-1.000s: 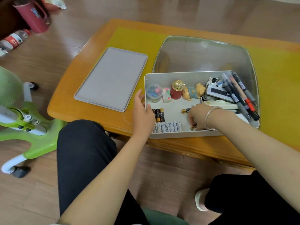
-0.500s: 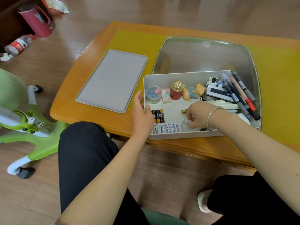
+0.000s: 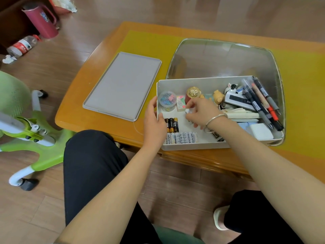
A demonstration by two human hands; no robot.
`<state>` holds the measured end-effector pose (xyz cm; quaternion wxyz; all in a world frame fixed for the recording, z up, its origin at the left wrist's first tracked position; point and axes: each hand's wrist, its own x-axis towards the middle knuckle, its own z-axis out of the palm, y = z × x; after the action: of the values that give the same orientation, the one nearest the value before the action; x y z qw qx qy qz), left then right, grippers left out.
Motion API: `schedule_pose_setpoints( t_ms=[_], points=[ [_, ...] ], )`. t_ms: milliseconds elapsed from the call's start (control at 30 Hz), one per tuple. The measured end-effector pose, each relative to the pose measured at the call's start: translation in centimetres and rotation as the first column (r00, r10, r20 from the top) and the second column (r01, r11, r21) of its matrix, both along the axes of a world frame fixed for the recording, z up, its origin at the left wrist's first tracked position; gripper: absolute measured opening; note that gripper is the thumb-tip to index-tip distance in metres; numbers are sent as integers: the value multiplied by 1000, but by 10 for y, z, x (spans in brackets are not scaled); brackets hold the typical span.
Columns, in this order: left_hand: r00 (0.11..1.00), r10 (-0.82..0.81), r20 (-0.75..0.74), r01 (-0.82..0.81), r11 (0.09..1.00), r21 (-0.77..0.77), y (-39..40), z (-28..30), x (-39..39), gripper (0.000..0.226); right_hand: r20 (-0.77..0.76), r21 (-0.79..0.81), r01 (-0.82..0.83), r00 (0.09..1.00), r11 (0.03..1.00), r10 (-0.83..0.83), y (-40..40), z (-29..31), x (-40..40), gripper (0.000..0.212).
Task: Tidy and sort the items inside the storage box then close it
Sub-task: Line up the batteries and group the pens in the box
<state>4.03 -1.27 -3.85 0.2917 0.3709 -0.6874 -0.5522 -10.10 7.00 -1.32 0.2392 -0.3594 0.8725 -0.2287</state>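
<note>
The white storage box (image 3: 202, 81) stands open on the table's near edge. My left hand (image 3: 153, 120) grips its left wall. My right hand (image 3: 200, 112) is inside the box, fingers curled round a small white battery (image 3: 188, 111). Three black-and-gold batteries (image 3: 171, 125) and a row of white batteries (image 3: 182, 137) lie at the box's front left. A tub of coloured clips (image 3: 167, 100), an eraser (image 3: 181, 103), a red stamp with a gold top (image 3: 192, 94), small figurines (image 3: 219, 96) and several pens (image 3: 262, 101) fill the back and right. The grey lid (image 3: 123, 85) lies to the left.
A clear glass tray (image 3: 223, 57) sits under and behind the box on the yellow mat of the wooden table (image 3: 91, 95). A green chair base (image 3: 35, 134) stands on the floor at left. A red jug (image 3: 41, 22) and a plastic bottle (image 3: 22, 45) lie far left.
My right hand has moved from the box's front right toward the back left, picking up a white battery. The left hand has stayed on the box's left wall.
</note>
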Motion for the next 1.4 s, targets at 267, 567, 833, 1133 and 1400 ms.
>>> schedule_pose_setpoints(
  t_ms=[267,567,833,1133,1400],
  points=[
    [1000,-13,23,14,999,-41,-2,-4,-1,51,119,64,88,988,994,-96,-14,-17,3,11],
    [1000,-17,0,17,1000,-4,-4,-7,-2,52,78,149,20,996,989,-32,13,-1,-18,14],
    [1000,-16,-7,16,1000,20,-3,-6,-2,51,75,313,-104,994,944,85,23,4,-12,13],
    [1000,-12,-2,12,1000,23,-3,-6,-2,52,134,292,-122,987,949,86,36,5,-7,12],
    [1000,-10,-23,11,999,41,-3,-6,-1,53,198,461,-195,974,866,114,34,10,-8,17]
  ],
)
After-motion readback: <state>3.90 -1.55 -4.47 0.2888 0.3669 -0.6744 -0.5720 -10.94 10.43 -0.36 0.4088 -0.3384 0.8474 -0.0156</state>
